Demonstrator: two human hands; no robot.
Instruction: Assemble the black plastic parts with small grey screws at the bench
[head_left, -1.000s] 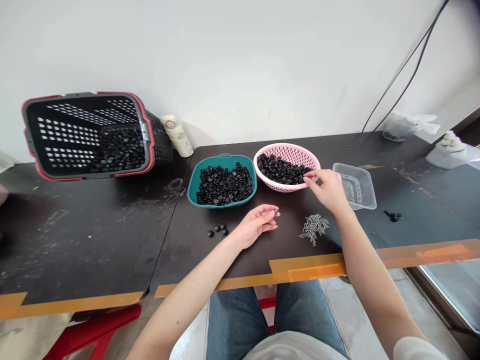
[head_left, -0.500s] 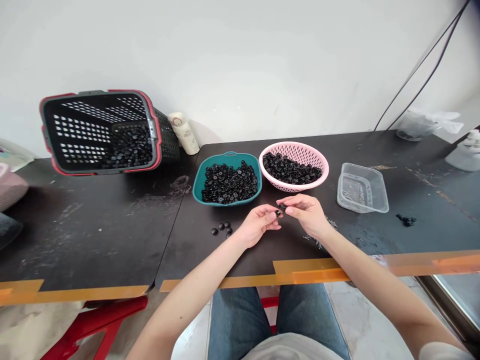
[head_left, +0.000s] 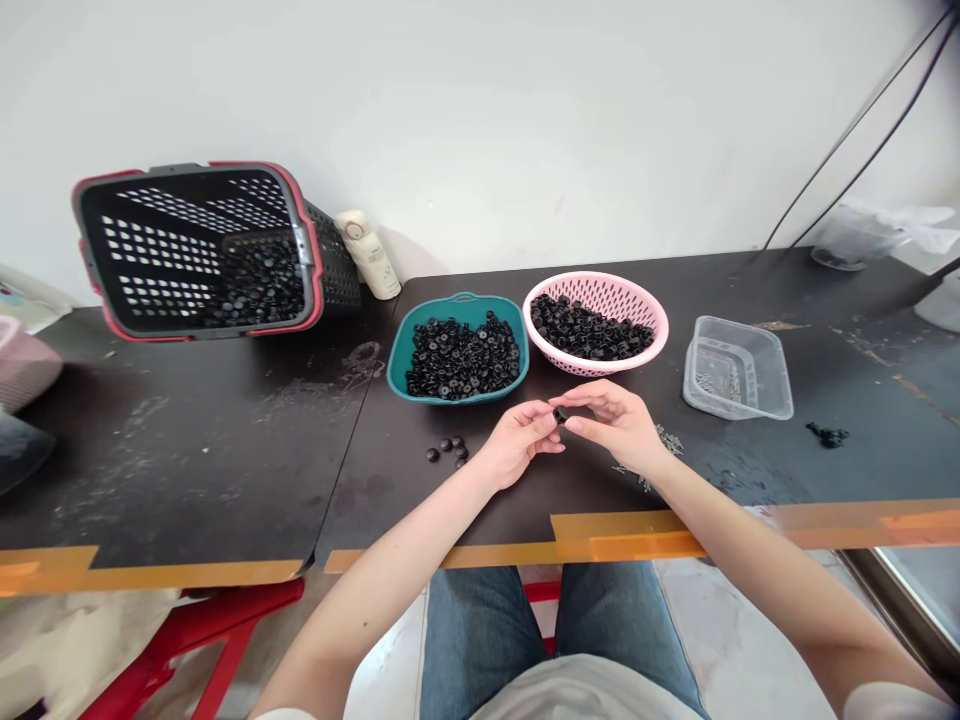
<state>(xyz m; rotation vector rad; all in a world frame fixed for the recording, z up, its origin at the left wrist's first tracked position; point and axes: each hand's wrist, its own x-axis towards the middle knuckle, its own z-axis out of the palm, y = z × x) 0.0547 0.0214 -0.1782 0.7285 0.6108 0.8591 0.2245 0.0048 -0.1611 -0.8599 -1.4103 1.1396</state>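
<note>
My left hand point(head_left: 519, 444) and my right hand point(head_left: 616, 424) meet above the black table point(head_left: 225, 450), fingertips pinched together around a small black round part point(head_left: 559, 413). Just beyond them stand a teal bowl point(head_left: 402, 352) and a pink perforated bowl point(head_left: 654, 318), both filled with small black round parts. A few loose black parts point(head_left: 448, 449) lie on the table left of my left hand. A pile of small metal screws point(head_left: 666, 441) lies partly hidden behind my right hand.
A clear plastic tray point(head_left: 739, 380) sits right of the pink bowl. A tipped black and red basket point(head_left: 199, 250) with black parts lies at the back left, a white bottle point(head_left: 367, 254) beside it. Orange tape point(head_left: 630, 535) lines the table's near edge. Cables hang at the right.
My right hand left the pink bowl and came to my left hand with a black part. The two hands now pinch it together. The view shifted slightly.
</note>
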